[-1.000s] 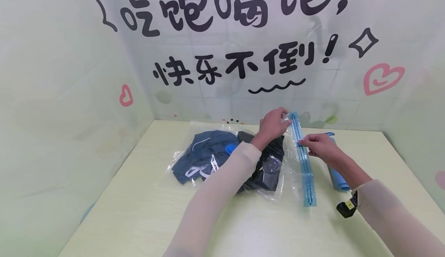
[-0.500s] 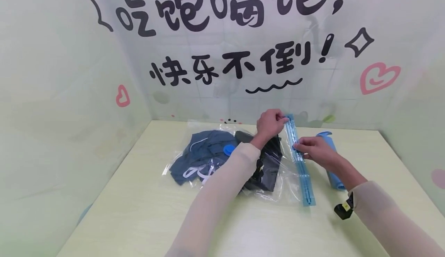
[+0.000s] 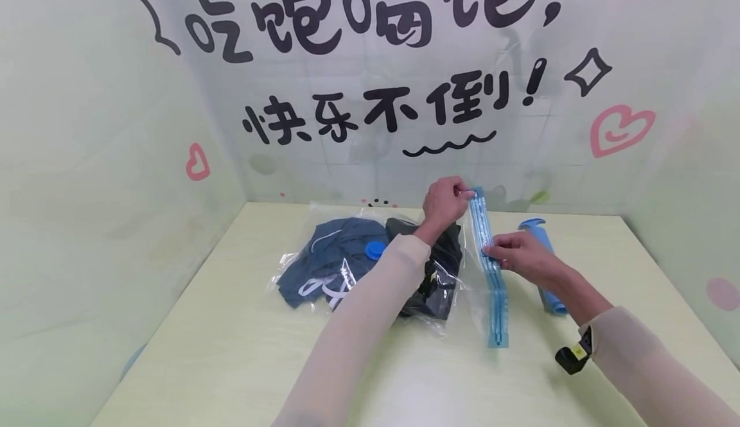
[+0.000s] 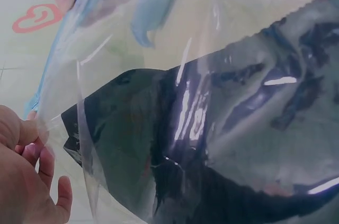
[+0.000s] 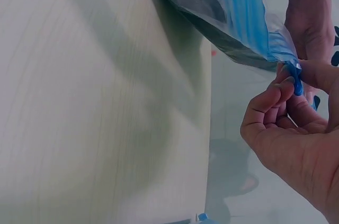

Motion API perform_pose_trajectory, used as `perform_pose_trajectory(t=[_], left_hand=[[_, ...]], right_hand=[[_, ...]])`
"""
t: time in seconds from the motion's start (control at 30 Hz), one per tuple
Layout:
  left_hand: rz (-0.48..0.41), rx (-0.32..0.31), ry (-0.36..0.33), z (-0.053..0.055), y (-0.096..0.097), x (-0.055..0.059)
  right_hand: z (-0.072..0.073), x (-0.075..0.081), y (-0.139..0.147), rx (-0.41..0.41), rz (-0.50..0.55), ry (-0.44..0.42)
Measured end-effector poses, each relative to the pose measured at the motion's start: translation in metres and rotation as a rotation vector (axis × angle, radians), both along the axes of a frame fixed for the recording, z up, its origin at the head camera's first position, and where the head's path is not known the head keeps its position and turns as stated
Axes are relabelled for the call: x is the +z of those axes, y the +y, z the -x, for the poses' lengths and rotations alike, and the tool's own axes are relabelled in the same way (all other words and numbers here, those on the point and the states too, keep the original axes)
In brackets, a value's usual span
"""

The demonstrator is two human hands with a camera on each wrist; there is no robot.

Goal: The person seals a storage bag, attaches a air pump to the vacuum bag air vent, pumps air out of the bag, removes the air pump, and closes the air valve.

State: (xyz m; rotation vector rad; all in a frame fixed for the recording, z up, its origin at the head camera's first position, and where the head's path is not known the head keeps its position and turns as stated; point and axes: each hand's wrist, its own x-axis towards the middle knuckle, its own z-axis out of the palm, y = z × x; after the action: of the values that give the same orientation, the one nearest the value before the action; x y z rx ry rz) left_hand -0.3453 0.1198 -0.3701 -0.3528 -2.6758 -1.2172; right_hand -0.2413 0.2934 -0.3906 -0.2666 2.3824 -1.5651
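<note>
A clear vacuum storage bag (image 3: pixel 473 270) lies on the table, with a dark blue garment (image 3: pixel 341 241) and a folded black garment (image 3: pixel 446 292) inside. A round blue valve (image 3: pixel 374 250) sits on its top. Along its right end runs a blue zip strip (image 3: pixel 497 302), its far part raised. My left hand (image 3: pixel 445 202) pinches the strip's far corner between thumb and fingers. Partway down the strip, my right hand (image 3: pixel 523 257) pinches a small blue slider (image 5: pixel 296 82) on it, clearest in the right wrist view.
Behind my right hand a light blue hand pump (image 3: pixel 554 304) with a T-shaped handle lies on the pale wooden table (image 3: pixel 416 382). A printed backdrop (image 3: pixel 347 176) rises along the table's back edge and both sides.
The zip strip's far part has swung left and bends above its near part. Both hands have drifted slightly left in view, as has the whole scene; each keeps its pinch.
</note>
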Motion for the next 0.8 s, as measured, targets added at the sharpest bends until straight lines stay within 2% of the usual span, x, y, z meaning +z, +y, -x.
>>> perform_pose_trajectory(t=[0.27,0.5,0.8], left_hand=[[-0.022,0.023,-0.020,0.003,-0.001,-0.001],[-0.036,0.057,-0.010,0.005,-0.004,-0.001],[-0.025,0.062,0.012,0.010,-0.011,-0.002]], right_hand=[[-0.009,-0.002,-0.003,-0.003,0.030,-0.017],[-0.016,-0.011,-0.004,0.002,0.011,-0.014],[-0.021,-0.016,-0.008,0.007,0.019,-0.069]])
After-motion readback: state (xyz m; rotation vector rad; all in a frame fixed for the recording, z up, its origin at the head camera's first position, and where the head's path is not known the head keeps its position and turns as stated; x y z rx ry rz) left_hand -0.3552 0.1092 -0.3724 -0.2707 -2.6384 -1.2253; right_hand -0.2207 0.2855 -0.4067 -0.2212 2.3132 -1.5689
